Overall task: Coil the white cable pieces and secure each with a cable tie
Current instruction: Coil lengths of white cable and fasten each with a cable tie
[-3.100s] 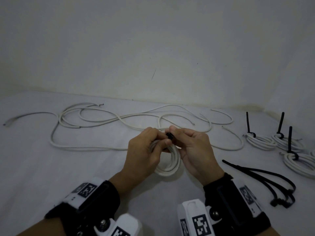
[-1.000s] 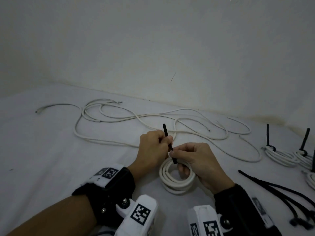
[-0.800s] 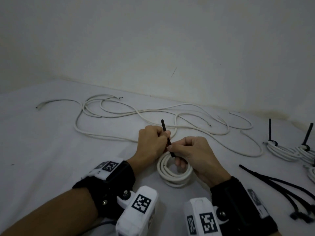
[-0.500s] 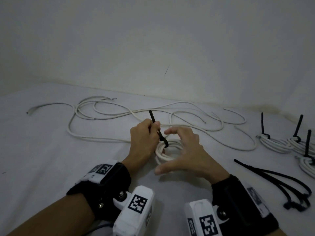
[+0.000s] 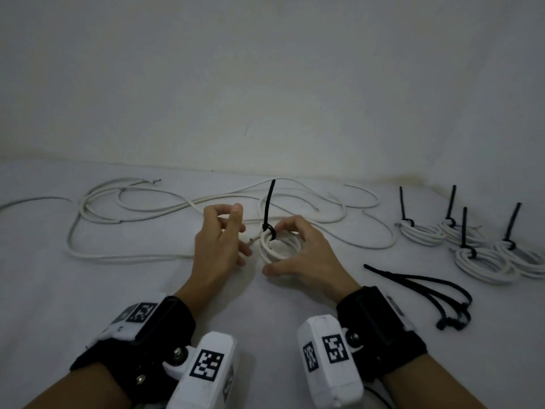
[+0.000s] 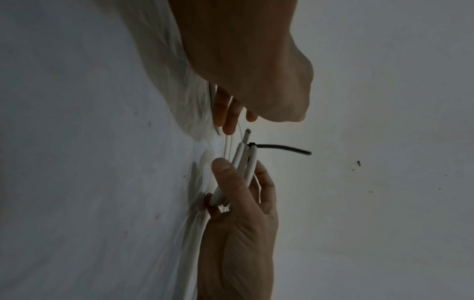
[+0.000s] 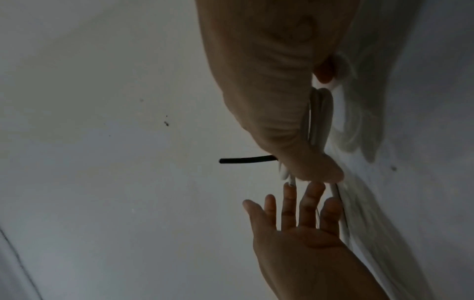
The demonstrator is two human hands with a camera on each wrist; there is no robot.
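Head view: right hand (image 5: pixel 303 255) covers near-right arc of coil (image 5: pixel 280 246); thumb contact with coil unclear. Loose cable (image 5: pixel 38 199), far left of the left hand (image 5: pixel 219 246), runs off the frame edge. Right of the right hand, outermost tied coil (image 5: pixel 528 261) cut by the edge. Right wrist view: tie (image 7: pixel 246 160) head hidden behind the palm.

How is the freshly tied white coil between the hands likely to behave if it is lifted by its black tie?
The coil would probably lift as one bundle, since the tie cinches its loops. The tie's tail stands upright unsupported, so it looks stiff. The coil seems light and unlikely to roll, lying flat.
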